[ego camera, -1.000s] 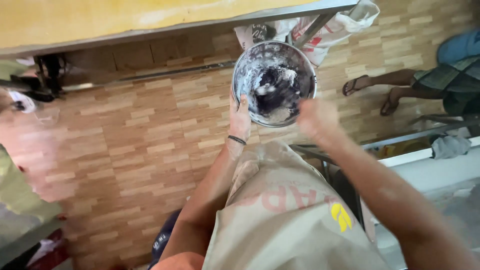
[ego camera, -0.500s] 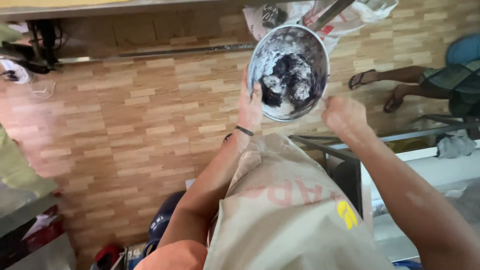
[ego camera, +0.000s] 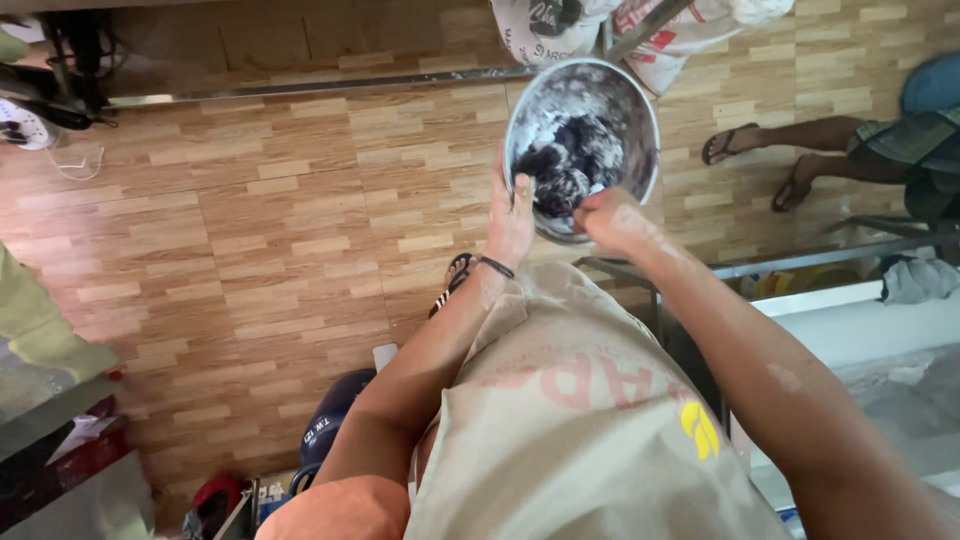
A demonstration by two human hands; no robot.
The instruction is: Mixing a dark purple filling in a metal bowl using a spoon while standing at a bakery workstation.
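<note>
A round metal bowl (ego camera: 640,110) dusted with white flour holds a dark lump (ego camera: 565,160) coated in flour. My left hand (ego camera: 510,215) grips the bowl's left rim, thumb inside the edge, and holds it up above the floor. My right hand (ego camera: 610,218), floury, reaches over the near rim into the bowl with its fingers bunched at the dark lump. A black band sits on my left wrist. My beige apron (ego camera: 580,420) fills the lower middle of the view.
A wood-pattern floor (ego camera: 250,230) lies below. White printed sacks (ego camera: 560,25) stand under a metal table at the top. Another person's sandalled feet (ego camera: 760,165) are at the right. A metal frame and white surface (ego camera: 860,320) sit at the right; a dark helmet (ego camera: 325,430) lies below.
My right hand has moved left from beside the bowl's rim into the bowl, onto the dark lump. The bowl stays held up in my left hand, with the view shifted slightly.
</note>
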